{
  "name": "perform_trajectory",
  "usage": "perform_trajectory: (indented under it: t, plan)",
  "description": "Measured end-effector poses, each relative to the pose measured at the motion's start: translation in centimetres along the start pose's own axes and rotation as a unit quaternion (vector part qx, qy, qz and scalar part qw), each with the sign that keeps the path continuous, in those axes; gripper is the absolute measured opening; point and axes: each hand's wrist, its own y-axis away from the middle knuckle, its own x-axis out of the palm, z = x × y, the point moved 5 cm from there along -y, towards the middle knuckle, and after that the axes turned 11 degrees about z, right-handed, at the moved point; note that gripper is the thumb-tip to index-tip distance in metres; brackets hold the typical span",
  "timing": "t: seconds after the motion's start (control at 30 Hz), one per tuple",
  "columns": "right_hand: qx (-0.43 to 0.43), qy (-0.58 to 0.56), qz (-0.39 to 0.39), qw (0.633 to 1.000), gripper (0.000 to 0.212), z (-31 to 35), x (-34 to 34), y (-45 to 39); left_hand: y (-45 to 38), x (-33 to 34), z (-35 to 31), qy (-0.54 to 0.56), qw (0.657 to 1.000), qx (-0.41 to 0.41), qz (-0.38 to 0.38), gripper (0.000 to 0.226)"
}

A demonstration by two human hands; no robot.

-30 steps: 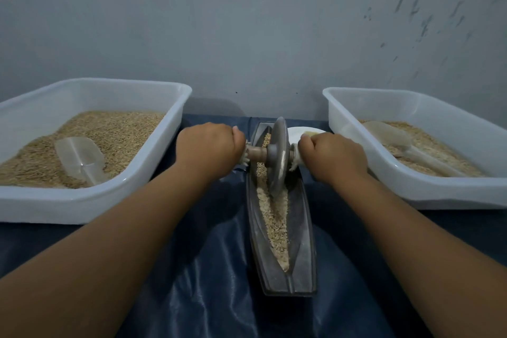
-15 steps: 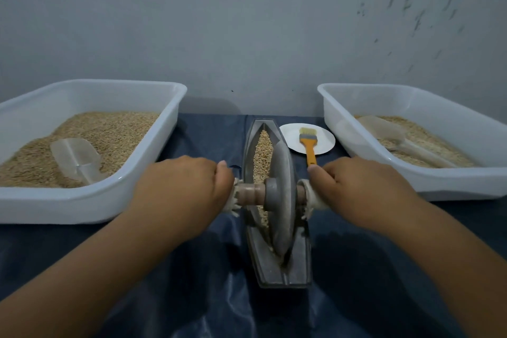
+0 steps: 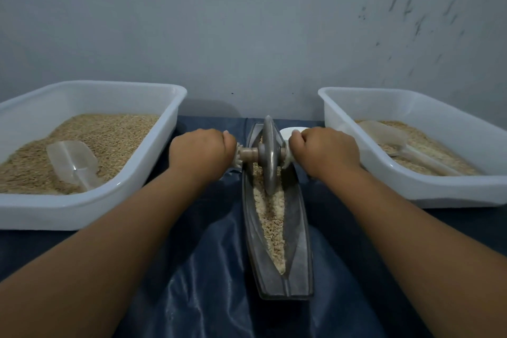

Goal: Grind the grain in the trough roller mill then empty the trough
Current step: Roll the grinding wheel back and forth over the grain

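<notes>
I see my left hand (image 3: 201, 152) and right hand (image 3: 325, 151) gripping the axle ends of the roller wheel (image 3: 269, 158), which stands upright in the far half of the trough (image 3: 300, 217). Crushed grain (image 3: 270, 217) lies in the near half. White tubs (image 3: 90, 208) of grain flank it.

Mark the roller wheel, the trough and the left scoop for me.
roller wheel (image 3: 269, 158): head view, disc face.
trough (image 3: 299, 228): head view, bare right inner wall.
left scoop (image 3: 72, 158): head view, clear bowl.
</notes>
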Motion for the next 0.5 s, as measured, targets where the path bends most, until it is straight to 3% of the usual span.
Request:
perform_trajectory:
  t: [0.1,0.27,0.47,0.5]
  plan:
    - [-0.003,0.000,0.026,1.000,0.048,0.0,-0.3,2.0,1.3,-0.5,-0.3,-0.014,1.000,0.027,-0.004,0.052]
    - [-0.019,0.011,0.148,0.989,0.049,0.4,-2.6,6.6,6.1,-1.6,-1.0,0.003,0.997,0.071,0.022,0.042]
    - [-0.036,-0.007,0.186,0.982,0.055,0.8,-5.3,9.5,10.2,-2.4,-0.7,0.065,0.990,0.125,0.019,0.015]
    - [-0.033,-0.001,0.190,0.981,0.055,0.8,-5.1,9.2,10.0,-2.2,-0.7,0.065,0.991,0.118,0.021,0.022]
